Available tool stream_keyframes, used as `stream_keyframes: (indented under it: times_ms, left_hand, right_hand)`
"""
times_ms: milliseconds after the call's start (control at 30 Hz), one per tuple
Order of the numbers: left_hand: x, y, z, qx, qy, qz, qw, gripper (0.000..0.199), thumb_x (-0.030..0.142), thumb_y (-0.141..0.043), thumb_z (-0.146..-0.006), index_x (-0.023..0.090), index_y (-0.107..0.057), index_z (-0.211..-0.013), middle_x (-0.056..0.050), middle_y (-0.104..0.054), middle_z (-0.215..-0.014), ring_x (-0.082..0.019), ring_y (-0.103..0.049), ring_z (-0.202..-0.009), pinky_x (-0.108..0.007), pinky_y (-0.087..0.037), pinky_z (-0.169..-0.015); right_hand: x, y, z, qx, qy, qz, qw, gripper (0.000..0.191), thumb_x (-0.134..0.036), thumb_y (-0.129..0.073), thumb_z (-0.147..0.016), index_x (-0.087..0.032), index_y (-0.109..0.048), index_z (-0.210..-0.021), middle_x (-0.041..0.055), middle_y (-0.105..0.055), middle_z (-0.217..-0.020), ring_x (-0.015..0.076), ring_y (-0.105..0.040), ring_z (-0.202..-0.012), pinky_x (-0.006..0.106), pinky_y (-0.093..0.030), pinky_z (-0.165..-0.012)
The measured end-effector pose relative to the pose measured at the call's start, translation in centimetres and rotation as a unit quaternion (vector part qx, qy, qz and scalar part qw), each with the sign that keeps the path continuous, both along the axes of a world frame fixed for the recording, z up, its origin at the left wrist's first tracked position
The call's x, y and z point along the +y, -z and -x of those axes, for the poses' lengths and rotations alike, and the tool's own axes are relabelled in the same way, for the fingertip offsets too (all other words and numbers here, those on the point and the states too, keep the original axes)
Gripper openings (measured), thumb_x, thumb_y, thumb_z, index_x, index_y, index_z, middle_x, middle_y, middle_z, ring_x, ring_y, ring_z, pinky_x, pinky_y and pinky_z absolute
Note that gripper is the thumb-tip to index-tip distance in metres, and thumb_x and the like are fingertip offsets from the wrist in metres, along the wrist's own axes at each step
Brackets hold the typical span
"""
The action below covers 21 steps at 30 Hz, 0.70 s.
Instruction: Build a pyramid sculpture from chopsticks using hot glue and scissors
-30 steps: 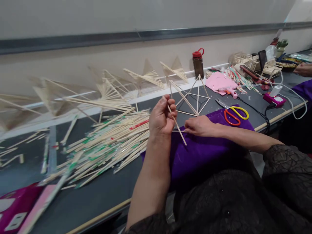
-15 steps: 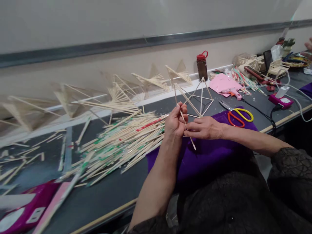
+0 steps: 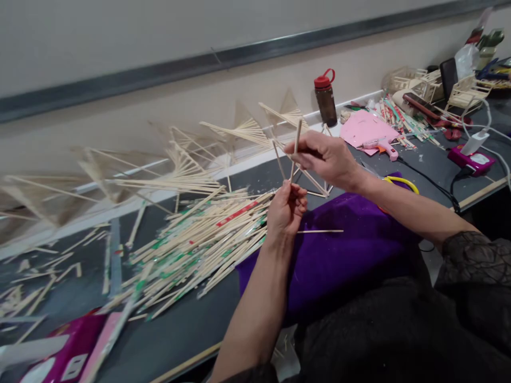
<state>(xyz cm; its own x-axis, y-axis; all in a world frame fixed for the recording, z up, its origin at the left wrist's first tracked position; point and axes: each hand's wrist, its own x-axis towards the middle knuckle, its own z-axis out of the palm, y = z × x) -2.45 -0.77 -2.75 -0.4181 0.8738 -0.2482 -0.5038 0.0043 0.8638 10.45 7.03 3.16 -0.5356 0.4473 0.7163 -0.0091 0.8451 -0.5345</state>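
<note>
Dark table, purple cloth on top: the left hand pinches a thin stick low down, and the right hand pinches it higher up

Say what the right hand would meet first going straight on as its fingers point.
Past the thin pale wooden stick it grips, the right hand would probably meet the slanted pale wooden stick farther left in the picture; depth is unclear, so it may pass in front.
</note>
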Motion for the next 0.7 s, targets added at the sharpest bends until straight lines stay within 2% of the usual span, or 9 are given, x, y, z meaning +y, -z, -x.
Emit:
stream_keyframes:
  times_ms: [100, 200, 300, 400, 467, 600, 700]
  left_hand:
    - [-0.1, 0.5, -0.3, 0.057, 0.034, -0.003, 0.998, 0.038, 0.048, -0.071, -0.078, 0.016, -0.055, -0.068, 0.003, -0.061, -0.053, -0.005, -0.051, -0.037, -0.014, -0.032, -0.033]
    - [-0.3, 0.8, -0.5, 0.120, 0.070, -0.001, 0.990, 0.042, 0.053, -0.075, -0.070, 0.014, -0.060, -0.072, 0.000, -0.064, -0.059, -0.007, -0.054, -0.040, -0.016, -0.033, -0.034]
    - [-0.3, 0.9, -0.2, 0.173, 0.053, -0.001, 0.984, 0.043, 0.048, -0.079, -0.066, 0.013, -0.065, -0.087, -0.003, -0.070, -0.073, -0.010, -0.061, -0.050, -0.017, -0.038, -0.038]
    - [0.1, 0.9, 0.7, 0.204, 0.010, 0.015, 0.979, 0.046, 0.035, -0.082, -0.061, 0.015, -0.063, -0.098, -0.005, -0.071, -0.089, -0.012, -0.066, -0.062, -0.017, -0.045, -0.043]
    - [0.6, 0.9, 1.2, 0.220, 0.001, 0.035, 0.975, 0.049, 0.027, -0.082, -0.059, 0.016, -0.061, -0.101, -0.007, -0.071, -0.100, -0.012, -0.067, -0.064, -0.016, -0.043, -0.042]
    - [1.5, 0.7, 1.7, 0.239, 0.044, 0.084, 0.966, 0.052, 0.021, -0.078, -0.059, 0.014, -0.060, -0.108, -0.015, -0.068, -0.116, -0.010, -0.063, -0.055, -0.015, -0.032, -0.033]
    - [2.1, 0.3, 1.6, 0.231, 0.102, 0.102, 0.962, 0.049, 0.020, -0.077, -0.059, 0.012, -0.063, -0.105, -0.014, -0.070, -0.110, -0.008, -0.059, -0.048, -0.015, -0.027, -0.030]
  right_hand:
    - [1.8, -0.5, 0.6, 0.006, 0.001, 0.076, 0.997, 0.016, -0.018, -0.050, -0.092, -0.012, -0.059, -0.103, 0.0001, -0.062, -0.084, 0.0090, -0.057, -0.077, 0.023, -0.048, -0.073]
    - [2.8, -1.2, 0.4, -0.023, -0.003, 0.117, 0.993, 0.012, -0.018, -0.051, -0.088, -0.014, -0.059, -0.096, -0.0021, -0.061, -0.077, 0.0086, -0.056, -0.071, 0.022, -0.047, -0.069]
    - [3.6, -2.4, -0.2, -0.074, 0.004, 0.128, 0.989, 0.006, -0.016, -0.053, -0.084, -0.014, -0.059, -0.085, -0.0018, -0.060, -0.071, 0.0090, -0.055, -0.069, 0.022, -0.046, -0.069]
    - [4.5, -3.5, -0.6, -0.136, 0.014, 0.127, 0.982, 0.006, -0.012, -0.054, -0.080, -0.014, -0.059, -0.079, -0.0007, -0.059, -0.067, 0.0100, -0.056, -0.069, 0.022, -0.046, -0.069]
    - [5.0, -3.8, -0.3, -0.176, 0.020, 0.120, 0.977, 0.008, -0.009, -0.053, -0.078, -0.014, -0.060, -0.078, 0.0006, -0.060, -0.068, 0.0107, -0.057, -0.070, 0.023, -0.046, -0.070]
    - [5.7, -3.6, 0.8, -0.242, 0.026, 0.076, 0.967, 0.013, -0.004, -0.052, -0.074, -0.012, -0.061, -0.079, 0.0031, -0.062, -0.074, 0.0126, -0.060, -0.076, 0.024, -0.045, -0.072]
    - [5.8, -3.5, 1.9, -0.282, 0.036, 0.030, 0.958, 0.015, -0.001, -0.052, -0.073, -0.012, -0.061, -0.077, 0.0042, -0.062, -0.075, 0.0148, -0.061, -0.083, 0.024, -0.045, -0.076]
